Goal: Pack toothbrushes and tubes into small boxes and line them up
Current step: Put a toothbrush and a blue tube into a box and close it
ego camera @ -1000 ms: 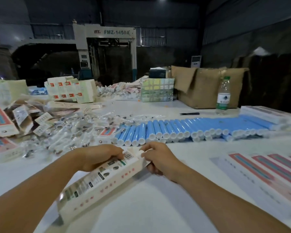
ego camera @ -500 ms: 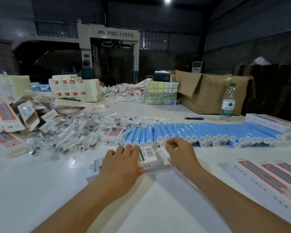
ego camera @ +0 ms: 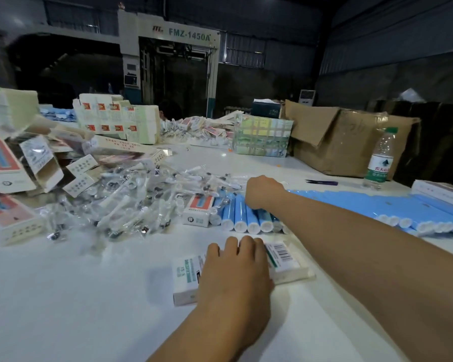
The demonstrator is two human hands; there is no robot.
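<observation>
White table, everything placed relative to the row of blue tubes across its middle. Cardboard carton behind the row, water bottle just beside the carton's right end. Pile of bagged toothbrushes left of the row, loose empty boxes left of that pile.

Small box lies flat on the table, near side of the row, not touching it. Left hand rests flat on top of it, fingers straight, pinning it down. Right hand is on the row's left end, fingers curled down onto one tube (whether it's actually gripped: cannot tell, fingertips hidden).

Handling judgement: tubes look light and slightly squashy with smooth skin, so they'll roll and slide; take one mid-body, thumb opposing fingers, not by the white cap. Box is thin card: light, crushes easily, skates on the table. Hold its long sides near the open end while loading.
</observation>
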